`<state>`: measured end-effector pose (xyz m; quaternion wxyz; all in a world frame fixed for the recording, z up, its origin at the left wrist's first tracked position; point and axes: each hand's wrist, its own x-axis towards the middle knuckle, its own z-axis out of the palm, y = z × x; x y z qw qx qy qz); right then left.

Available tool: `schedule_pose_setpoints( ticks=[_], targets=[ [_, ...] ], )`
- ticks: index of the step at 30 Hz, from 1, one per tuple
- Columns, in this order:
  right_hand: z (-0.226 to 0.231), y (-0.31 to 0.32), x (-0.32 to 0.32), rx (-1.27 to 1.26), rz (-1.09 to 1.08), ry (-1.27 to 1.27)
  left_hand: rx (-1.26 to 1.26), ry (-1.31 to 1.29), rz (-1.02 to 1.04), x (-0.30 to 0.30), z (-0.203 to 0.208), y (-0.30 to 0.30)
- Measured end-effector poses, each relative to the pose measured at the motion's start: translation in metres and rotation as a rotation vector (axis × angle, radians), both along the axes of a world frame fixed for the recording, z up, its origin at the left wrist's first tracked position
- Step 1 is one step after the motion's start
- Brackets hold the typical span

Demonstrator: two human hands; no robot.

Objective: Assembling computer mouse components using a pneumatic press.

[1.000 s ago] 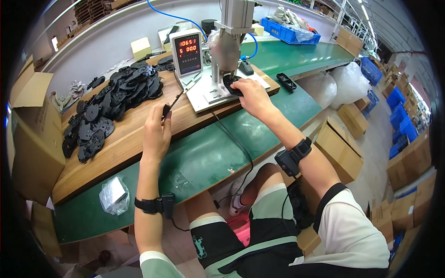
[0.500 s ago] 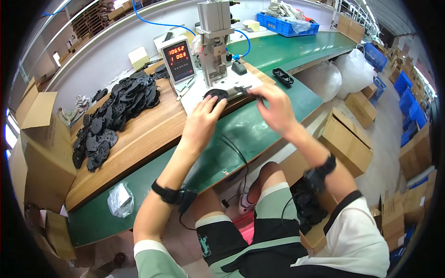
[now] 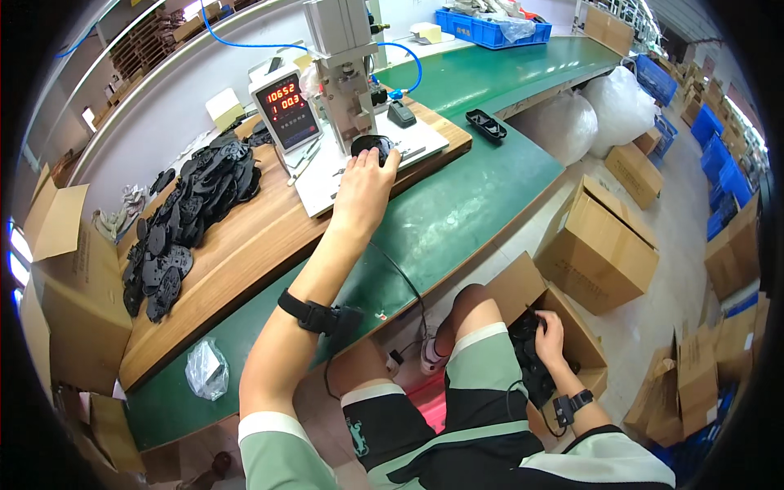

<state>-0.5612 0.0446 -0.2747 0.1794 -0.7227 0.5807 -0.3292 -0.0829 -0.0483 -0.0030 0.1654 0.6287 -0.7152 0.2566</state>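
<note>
Under the head of the bench press (image 3: pixel 343 77), on its white base plate (image 3: pixel 314 189), is a dark round plastic part (image 3: pixel 377 145). My left hand (image 3: pixel 364 186) has its fingers closed over the near side of that part, hiding some of it. Down to the right, my right hand (image 3: pixel 552 336) is at an open cardboard box (image 3: pixel 590 327) holding black parts. Its thumb and fingers pinch a small black plastic piece (image 3: pixel 535 315), whose full shape does not show.
A heap of flat black parts (image 3: pixel 200 196) covers the wooden board's left side. Beside the press stand a lit digital counter (image 3: pixel 286 106) and a black-grey switch (image 3: pixel 400 114). A black tray-like piece (image 3: pixel 486 125) lies on the green table (image 3: pixel 490 175). A closed carton (image 3: pixel 600 245) stands right.
My right hand has gone from beside the press down to the box of black parts. My left hand stays on the round part, now further in under the press head. The view has shifted slightly.
</note>
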Motion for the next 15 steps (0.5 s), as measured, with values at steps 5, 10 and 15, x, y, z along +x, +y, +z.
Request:
schedule_pose_setpoints(
  ticks=[5, 10, 15],
  targets=[
    [-0.130, 0.033, -0.051, 0.290, -0.123, 0.142, -0.035, -0.043, -0.005, -0.005, 0.002, 0.002],
    [-0.156, 0.033, -0.030, 0.328, -0.164, 0.354, -0.024, 0.062, -0.092, 0.005, 0.005, 0.004],
    [-0.002, -0.030, 0.087, -0.018, 0.050, -0.175, -0.063, 0.096, -0.123, 0.010, -0.001, 0.003]
  ],
)
